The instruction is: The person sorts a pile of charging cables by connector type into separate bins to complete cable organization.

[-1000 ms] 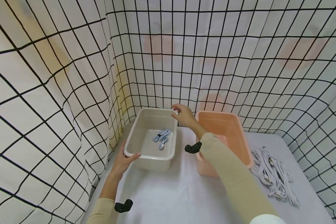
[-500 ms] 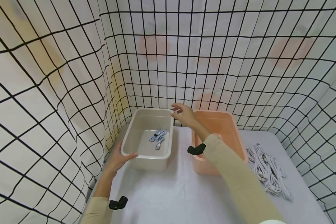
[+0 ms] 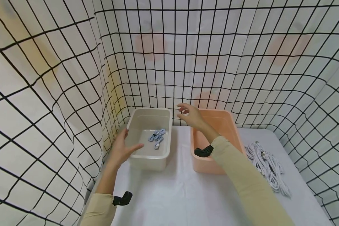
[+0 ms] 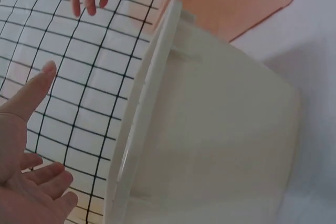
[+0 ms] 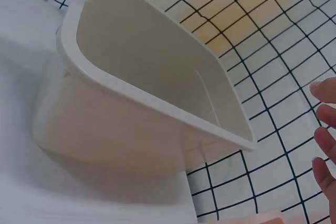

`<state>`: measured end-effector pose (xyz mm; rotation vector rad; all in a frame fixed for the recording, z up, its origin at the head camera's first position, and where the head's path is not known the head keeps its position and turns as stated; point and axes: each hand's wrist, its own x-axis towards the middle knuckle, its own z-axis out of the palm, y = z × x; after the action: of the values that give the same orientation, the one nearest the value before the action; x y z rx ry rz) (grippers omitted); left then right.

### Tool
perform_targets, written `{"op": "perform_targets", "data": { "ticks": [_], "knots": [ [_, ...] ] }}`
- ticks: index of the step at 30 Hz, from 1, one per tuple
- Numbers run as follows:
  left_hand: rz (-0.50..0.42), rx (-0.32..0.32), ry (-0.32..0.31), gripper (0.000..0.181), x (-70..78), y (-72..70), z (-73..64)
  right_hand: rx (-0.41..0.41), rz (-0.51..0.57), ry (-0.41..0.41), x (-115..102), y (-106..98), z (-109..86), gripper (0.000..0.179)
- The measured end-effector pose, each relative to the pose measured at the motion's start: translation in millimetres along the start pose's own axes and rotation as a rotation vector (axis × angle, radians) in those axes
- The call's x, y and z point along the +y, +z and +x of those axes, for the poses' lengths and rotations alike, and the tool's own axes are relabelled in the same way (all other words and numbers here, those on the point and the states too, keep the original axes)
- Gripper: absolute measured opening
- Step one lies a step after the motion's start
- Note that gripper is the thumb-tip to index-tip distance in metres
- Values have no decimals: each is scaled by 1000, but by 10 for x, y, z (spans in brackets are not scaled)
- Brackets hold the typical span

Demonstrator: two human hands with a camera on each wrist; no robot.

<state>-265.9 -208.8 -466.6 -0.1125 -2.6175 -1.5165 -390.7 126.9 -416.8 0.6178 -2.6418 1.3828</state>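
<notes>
Overall, a black wire mesh (image 3: 174,54) stands round the back and sides of a white-covered tabletop (image 3: 169,194). On it, two open-topped bins sit upright with a strip of cloth between them: a peach bin (image 3: 209,165), partly covered by the person's right arm, and, to its left, a cream bin (image 3: 148,162). Just beyond the peach bin's right side lies a heap of looped white cables (image 3: 266,166). The left hand (image 3: 121,149) is over the cream bin's near left corner, thumb spread from released fingers; the left wrist view shows it apart from the rim. Near the far ends of the bins, the right hand (image 3: 192,116) hangs in the air, its fingers loosely bent and gripping nothing. Smallest, some pale blue cables (image 3: 157,135) lie bundled on the cream bin's floor, toward its right side, a metal plug end facing the person.
</notes>
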Motion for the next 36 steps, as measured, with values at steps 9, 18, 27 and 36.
{"op": "perform_targets", "data": {
  "ticks": [9,18,27,36],
  "knots": [
    [7,-51,51,115,99,178,57,0,-29,-17,56,-109,-71,47],
    [11,-95,70,113,238,402,121,24,7,24,109,-287,-230,47],
    [22,-136,99,112,382,690,190,53,23,60,223,-452,-393,47],
    [-13,-169,152,111,530,984,216,92,29,82,386,-672,-554,49]
  ]
}}
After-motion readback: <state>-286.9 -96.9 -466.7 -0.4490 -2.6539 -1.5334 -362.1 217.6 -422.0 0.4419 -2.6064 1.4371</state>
